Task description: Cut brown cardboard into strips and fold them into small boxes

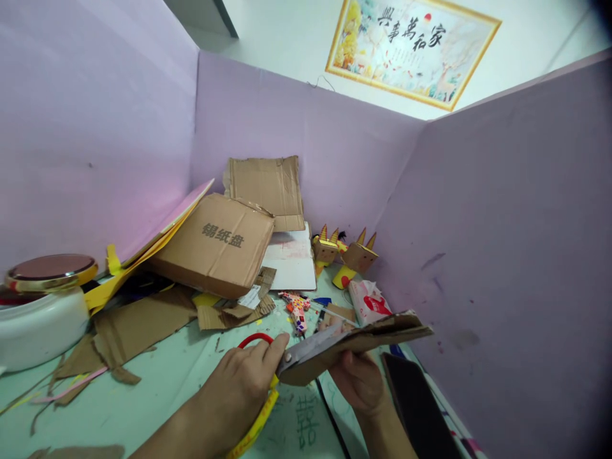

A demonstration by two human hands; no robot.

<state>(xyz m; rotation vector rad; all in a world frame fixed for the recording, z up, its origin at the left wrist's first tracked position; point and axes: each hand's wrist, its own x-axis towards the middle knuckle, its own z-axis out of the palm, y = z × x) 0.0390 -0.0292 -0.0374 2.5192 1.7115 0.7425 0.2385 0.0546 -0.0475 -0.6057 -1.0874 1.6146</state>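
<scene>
The left hand (239, 382) gripped a pair of scissors (287, 360) by their red and yellow handles, the blades biting into a cardboard piece (368, 341). The right hand (358, 381) pinched that cardboard piece from below, holding it above the green desk (157, 389). Beyond the cardboard piece lay a cardboard box (215, 245); a dark phone (415, 401) rested just right of it.

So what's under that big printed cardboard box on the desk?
Under the box: torn cardboard scraps and yellow paper. Anything deeper beneath is covered.
</scene>
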